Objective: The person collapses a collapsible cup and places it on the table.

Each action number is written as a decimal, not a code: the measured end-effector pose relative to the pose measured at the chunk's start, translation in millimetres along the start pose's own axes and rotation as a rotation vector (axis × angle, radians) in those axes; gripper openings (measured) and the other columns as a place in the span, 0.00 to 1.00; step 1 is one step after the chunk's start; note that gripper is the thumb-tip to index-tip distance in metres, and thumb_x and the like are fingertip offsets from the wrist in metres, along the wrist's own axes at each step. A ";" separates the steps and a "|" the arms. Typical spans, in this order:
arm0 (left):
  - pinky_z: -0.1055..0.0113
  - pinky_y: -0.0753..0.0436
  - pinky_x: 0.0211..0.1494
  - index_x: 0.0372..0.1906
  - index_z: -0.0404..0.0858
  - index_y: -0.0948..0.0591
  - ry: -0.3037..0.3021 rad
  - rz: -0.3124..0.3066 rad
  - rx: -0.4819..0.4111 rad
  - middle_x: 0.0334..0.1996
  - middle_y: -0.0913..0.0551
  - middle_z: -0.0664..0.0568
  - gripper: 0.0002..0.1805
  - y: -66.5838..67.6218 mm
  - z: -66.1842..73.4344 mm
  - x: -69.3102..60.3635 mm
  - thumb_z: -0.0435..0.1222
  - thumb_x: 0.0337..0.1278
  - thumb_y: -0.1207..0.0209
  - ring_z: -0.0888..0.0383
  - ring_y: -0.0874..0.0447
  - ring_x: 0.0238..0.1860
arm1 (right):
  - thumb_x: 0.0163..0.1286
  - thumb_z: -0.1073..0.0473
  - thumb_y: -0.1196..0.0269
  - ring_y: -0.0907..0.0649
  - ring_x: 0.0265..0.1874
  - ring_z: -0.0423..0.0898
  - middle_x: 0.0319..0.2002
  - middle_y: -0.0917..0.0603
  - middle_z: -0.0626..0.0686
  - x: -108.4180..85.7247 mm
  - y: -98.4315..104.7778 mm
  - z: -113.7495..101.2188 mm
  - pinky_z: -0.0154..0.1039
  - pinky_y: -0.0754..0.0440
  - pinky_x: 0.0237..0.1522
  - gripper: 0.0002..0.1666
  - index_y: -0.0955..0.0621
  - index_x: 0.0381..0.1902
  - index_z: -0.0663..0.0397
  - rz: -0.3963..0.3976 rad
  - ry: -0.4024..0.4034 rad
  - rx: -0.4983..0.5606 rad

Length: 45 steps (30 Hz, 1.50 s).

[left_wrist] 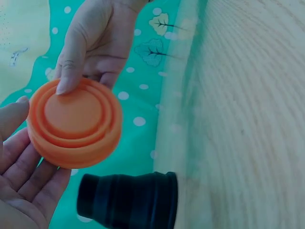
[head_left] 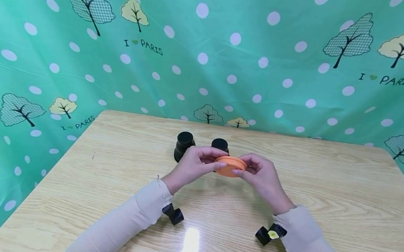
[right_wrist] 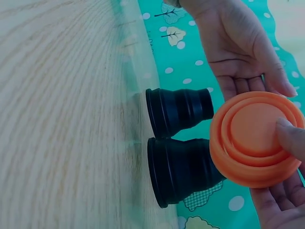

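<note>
A collapsed orange folding cup (head_left: pixel 230 167), round with ringed ridges, is held above the table between both hands. My left hand (head_left: pixel 193 164) grips its left side, thumb on the near face and fingers behind. On the right side my right hand (head_left: pixel 262 181) pinches it the same way. In the right wrist view the flat centre of the orange cup (right_wrist: pixel 255 129) faces the camera. Behind the hands stand two black stepped cups, narrow end up: the left black cup (head_left: pixel 183 144) and the right black cup (head_left: pixel 220 144), the latter partly hidden by the left hand.
The wood-grain table (head_left: pixel 104 181) reaches back to a green dotted curtain (head_left: pixel 215 48). A small black wrist camera (head_left: pixel 176 216) hangs under the left wrist, another wrist camera (head_left: pixel 264 236) under the right. Light reflects off the table's near part.
</note>
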<state>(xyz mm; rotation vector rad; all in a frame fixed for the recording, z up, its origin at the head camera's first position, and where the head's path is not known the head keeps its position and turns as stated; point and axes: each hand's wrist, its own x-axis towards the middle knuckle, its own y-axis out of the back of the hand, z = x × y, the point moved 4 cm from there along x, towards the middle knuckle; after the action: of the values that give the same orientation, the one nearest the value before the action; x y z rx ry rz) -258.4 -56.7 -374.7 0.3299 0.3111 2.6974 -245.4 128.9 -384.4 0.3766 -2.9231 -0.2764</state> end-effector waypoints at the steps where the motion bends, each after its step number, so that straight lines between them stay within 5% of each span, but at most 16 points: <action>1: 0.64 0.16 0.42 0.48 0.37 0.17 -0.009 -0.007 0.015 0.43 0.15 0.48 0.15 0.2 1.2 -0.1 0.36 0.55 0.35 0.59 0.15 0.39 | 0.58 0.65 0.32 0.17 0.39 0.43 0.44 0.18 0.59 -0.2 -0.3 -0.4 0.33 0.18 0.41 0.15 0.19 0.43 0.64 -0.006 0.003 -0.007; 9: 0.68 0.17 0.40 0.46 0.37 0.16 -0.041 -0.048 0.110 0.41 0.15 0.49 0.13 1.8 5.1 0.6 0.34 0.55 0.35 0.61 0.17 0.37 | 0.58 0.65 0.31 0.19 0.43 0.46 0.44 0.18 0.56 -1.0 -1.2 -4.5 0.35 0.20 0.47 0.15 0.18 0.44 0.61 -0.018 -0.001 -0.076; 13: 0.68 0.17 0.40 0.45 0.37 0.16 -0.045 -0.056 0.110 0.40 0.15 0.49 0.12 1.9 6.3 -0.1 0.34 0.55 0.36 0.61 0.17 0.37 | 0.58 0.61 0.31 0.20 0.47 0.47 0.45 0.18 0.55 -0.9 -1.3 -4.4 0.40 0.23 0.54 0.16 0.18 0.45 0.59 -0.035 -0.002 -0.100; 19: 0.68 0.17 0.42 0.44 0.36 0.16 -0.065 -0.062 0.101 0.39 0.15 0.48 0.11 2.1 5.6 -1.7 0.32 0.54 0.36 0.61 0.17 0.38 | 0.61 0.58 0.33 0.22 0.52 0.49 0.49 0.20 0.57 -1.1 -2.3 -5.8 0.32 0.24 0.52 0.21 0.21 0.50 0.62 -0.098 0.032 -0.069; 22: 0.64 0.17 0.45 0.43 0.37 0.16 -0.081 -0.060 0.101 0.39 0.15 0.50 0.11 3.0 7.4 -3.3 0.34 0.54 0.35 0.61 0.17 0.39 | 0.65 0.58 0.36 0.24 0.56 0.52 0.53 0.22 0.60 -1.3 -1.2 -6.8 0.35 0.24 0.55 0.22 0.24 0.53 0.64 -0.105 0.035 -0.067; 28: 0.60 0.23 0.58 0.40 0.37 0.15 -0.183 -0.033 0.121 0.40 0.14 0.49 0.10 5.9 19.1 -10.3 0.33 0.50 0.33 0.59 0.18 0.46 | 0.67 0.53 0.38 0.32 0.65 0.55 0.62 0.28 0.59 -0.7 0.9 -9.3 0.49 0.37 0.67 0.30 0.30 0.63 0.59 -0.123 -0.011 -0.051; 31: 0.61 0.23 0.57 0.39 0.34 0.15 -0.245 -0.018 0.148 0.41 0.14 0.46 0.10 6.3 25.8 -14.0 0.29 0.48 0.33 0.56 0.18 0.47 | 0.67 0.53 0.38 0.34 0.66 0.57 0.66 0.33 0.60 -0.9 -0.7 -9.6 0.51 0.36 0.66 0.35 0.35 0.67 0.60 -0.175 -0.030 -0.024; 37: 0.64 0.21 0.54 0.37 0.31 0.15 -0.371 -0.045 0.195 0.39 0.15 0.43 0.09 5.4 32.9 -18.8 0.23 0.46 0.34 0.53 0.17 0.46 | 0.65 0.53 0.36 0.29 0.62 0.57 0.66 0.34 0.62 -3.5 -3.3 -10.6 0.39 0.24 0.55 0.41 0.40 0.70 0.61 -0.224 -0.098 0.002; 45: 0.64 0.22 0.56 0.37 0.35 0.15 -0.511 -0.081 0.192 0.38 0.14 0.47 0.09 8.7 25.0 -17.3 0.27 0.46 0.32 0.56 0.18 0.46 | 0.62 0.56 0.33 0.24 0.57 0.53 0.63 0.30 0.62 -2.7 -6.6 -10.5 0.31 0.21 0.49 0.42 0.38 0.69 0.64 -0.191 -0.089 0.051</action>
<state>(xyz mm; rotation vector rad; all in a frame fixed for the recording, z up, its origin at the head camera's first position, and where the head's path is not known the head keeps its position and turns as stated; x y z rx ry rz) -239.3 -67.4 -352.0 1.0127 0.4161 2.3994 -239.2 121.7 -376.1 0.6693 -2.9886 -0.2509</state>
